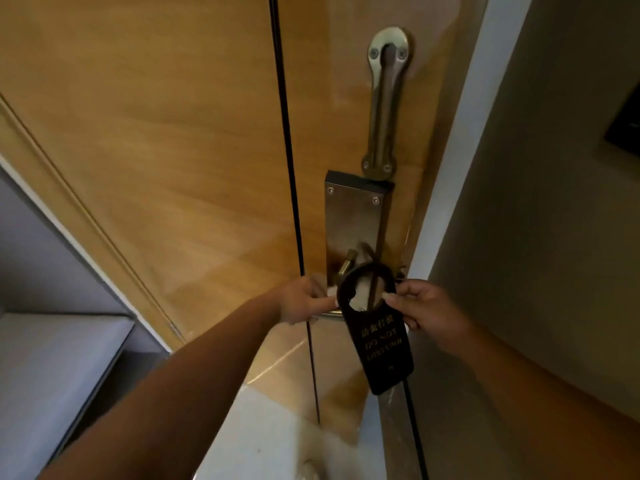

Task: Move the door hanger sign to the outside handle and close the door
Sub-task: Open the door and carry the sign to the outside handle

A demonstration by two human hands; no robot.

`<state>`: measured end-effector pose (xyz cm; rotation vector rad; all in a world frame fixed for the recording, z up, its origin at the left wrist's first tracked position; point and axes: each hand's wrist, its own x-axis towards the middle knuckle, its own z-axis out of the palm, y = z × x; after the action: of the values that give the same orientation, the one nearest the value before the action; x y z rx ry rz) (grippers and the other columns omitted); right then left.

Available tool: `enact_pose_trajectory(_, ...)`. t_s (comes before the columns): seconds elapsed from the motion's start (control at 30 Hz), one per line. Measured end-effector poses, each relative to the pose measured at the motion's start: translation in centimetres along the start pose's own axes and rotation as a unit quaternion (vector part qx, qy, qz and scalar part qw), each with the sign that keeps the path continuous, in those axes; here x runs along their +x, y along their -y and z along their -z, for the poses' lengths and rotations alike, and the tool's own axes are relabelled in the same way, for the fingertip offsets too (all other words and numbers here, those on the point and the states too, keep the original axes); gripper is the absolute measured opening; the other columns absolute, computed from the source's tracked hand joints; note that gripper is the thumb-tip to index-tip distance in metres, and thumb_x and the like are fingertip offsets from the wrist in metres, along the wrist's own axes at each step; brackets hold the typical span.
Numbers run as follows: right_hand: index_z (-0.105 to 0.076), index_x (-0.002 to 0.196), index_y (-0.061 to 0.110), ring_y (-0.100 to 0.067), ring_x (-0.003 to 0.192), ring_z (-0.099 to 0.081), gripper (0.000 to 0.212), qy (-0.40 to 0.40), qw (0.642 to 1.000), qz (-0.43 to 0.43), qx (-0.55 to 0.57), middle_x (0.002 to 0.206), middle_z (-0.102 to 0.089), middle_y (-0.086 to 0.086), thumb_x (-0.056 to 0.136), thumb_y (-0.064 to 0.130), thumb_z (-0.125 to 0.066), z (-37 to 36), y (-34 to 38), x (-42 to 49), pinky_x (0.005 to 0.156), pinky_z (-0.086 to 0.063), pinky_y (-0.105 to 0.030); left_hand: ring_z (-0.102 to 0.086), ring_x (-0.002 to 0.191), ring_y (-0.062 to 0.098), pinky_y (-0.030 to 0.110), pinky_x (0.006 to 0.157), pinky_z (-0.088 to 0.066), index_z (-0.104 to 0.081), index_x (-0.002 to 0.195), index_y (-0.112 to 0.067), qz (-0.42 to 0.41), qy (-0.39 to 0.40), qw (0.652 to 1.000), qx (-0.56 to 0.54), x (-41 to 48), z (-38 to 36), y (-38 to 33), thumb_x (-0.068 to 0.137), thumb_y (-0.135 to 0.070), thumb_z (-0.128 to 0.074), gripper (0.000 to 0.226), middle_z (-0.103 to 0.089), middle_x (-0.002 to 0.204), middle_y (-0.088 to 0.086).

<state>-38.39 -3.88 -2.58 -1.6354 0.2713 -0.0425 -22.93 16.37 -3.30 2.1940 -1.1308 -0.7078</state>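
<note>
Wooden door (173, 150), seen from close up, with a dark vertical groove running down it. Metal lock plate (353, 230) on the right part of the door, door guard bar (384, 102) above it. Lever handle (332, 312) at the plate's lower end, mostly hidden behind the hand and sign.

Left hand (303, 301) is wrapped around the handle, fingers closed on it. Right hand (427, 315) pinches the right edge of the door hanger sign (382, 344), thumb and fingertips closed on the card just below its loop.

Sign is black with gold lettering, "DO NOT DISTURB" partly readable, hanging tilted with its lower end toward the near right. Its round loop sits in front of the handle area; cannot tell whether the loop is on the lever or already off it.

Grey wall (536, 202) right, pale frame edge (450, 168) between door and wall. No containers seen.
</note>
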Motion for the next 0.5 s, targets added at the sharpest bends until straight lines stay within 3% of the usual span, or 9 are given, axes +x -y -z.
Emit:
enact_pose_trajectory(0.1,-0.075,0.067,0.027,0.002,0.045,-0.052,0.011,0.054,0.998,-0.009,-0.022,0.053,-0.064,0.010,0.065,0.038,-0.073,-1.7,0.2,-3.0,0.042,-0.039,-0.013,-0.052,0.053,0.013,0.035,0.060,-0.044,-0.061,0.053,-0.015,0.019,0.021,0.996,0.085,-4.3,0.3,-0.8,0.068,-0.072,-0.047,0.062,-0.058,0.057,0.001)
enact_pose_trajectory(0.17,-0.075,0.065,0.028,0.004,0.047,-0.055,0.005,0.093,0.995,-0.026,-0.038,0.053,-0.066,0.011,0.068,0.032,-0.073,-3.0,0.1,-4.9,0.044,-0.041,-0.011,-0.054,0.058,0.014,0.037,0.064,-0.045,-0.061,0.054,-0.016,0.035,0.019,0.991,0.125,-7.5,0.2,-1.0,0.064,-0.079,-0.043,0.066,-0.060,0.060,0.000)
enact_pose_trajectory(0.37,-0.070,0.075,0.018,-0.006,0.059,-0.061,0.007,0.206,0.970,-0.110,-0.069,0.065,-0.067,0.005,0.081,0.015,-0.067,-7.9,-0.8,-9.9,0.053,-0.046,-0.018,-0.040,0.043,0.004,0.028,0.051,-0.032,-0.047,0.045,-0.022,0.048,0.047,0.970,0.234,-17.1,0.2,-1.0,0.053,-0.091,-0.036,0.070,-0.045,0.045,-0.011)
enact_pose_trajectory(0.43,-0.068,0.075,0.012,-0.006,0.058,-0.061,0.011,0.230,0.964,-0.123,-0.048,0.063,-0.066,0.005,0.083,0.007,-0.063,-10.1,-0.8,-11.5,0.052,-0.046,-0.017,-0.038,0.043,0.006,0.028,0.049,-0.030,-0.046,0.045,-0.022,0.050,0.049,0.960,0.271,-20.3,0.2,-0.8,0.060,-0.087,-0.038,0.067,-0.041,0.045,-0.011)
enact_pose_trajectory(0.5,-0.067,0.077,0.009,-0.019,0.072,-0.059,0.006,0.255,0.957,-0.136,-0.030,0.072,-0.064,-0.004,0.080,0.005,-0.064,-12.8,-0.8,-13.2,0.062,-0.046,-0.022,-0.039,0.045,0.008,0.027,0.049,-0.032,-0.053,0.053,-0.018,0.055,0.031,0.954,0.294,-23.4,0.0,-0.2,0.068,-0.081,-0.043,0.065,-0.043,0.048,-0.007)
